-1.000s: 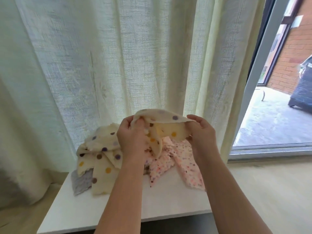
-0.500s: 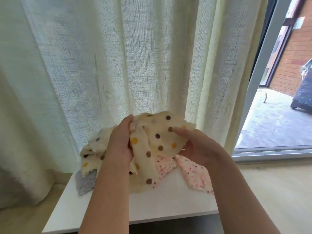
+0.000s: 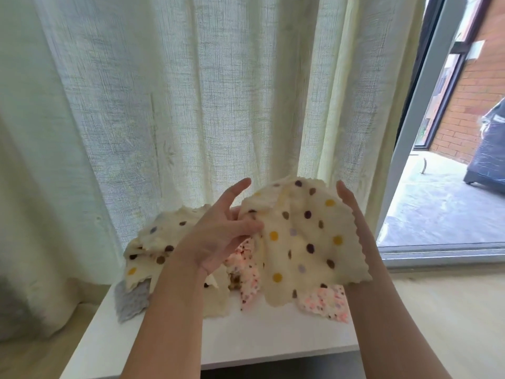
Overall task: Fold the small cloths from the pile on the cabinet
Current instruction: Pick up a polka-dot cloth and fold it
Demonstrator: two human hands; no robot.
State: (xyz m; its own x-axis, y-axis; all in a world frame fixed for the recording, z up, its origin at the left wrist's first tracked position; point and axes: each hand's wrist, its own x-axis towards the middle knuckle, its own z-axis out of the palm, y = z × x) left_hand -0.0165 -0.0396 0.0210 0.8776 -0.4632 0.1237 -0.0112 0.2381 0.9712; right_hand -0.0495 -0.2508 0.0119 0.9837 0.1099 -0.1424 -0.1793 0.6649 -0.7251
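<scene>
1. The dotted cloth point(image 3: 300, 242) hangs spread above the worktop point(image 3: 246, 340), nearer than the pile point(image 3: 161, 250) on the worktop.
2. The left hand point(image 3: 218, 236) pinches its left edge.
3. The right hand point(image 3: 352, 212) lies straight-fingered along its right edge; with the thumb hidden, I cannot tell its grip.

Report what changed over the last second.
The left grip and right grip drew apart, spreading the bunched cream polka-dot cloth open between them; both keep pinching its edges. The cloth pile on the white cabinet stayed put.
</scene>
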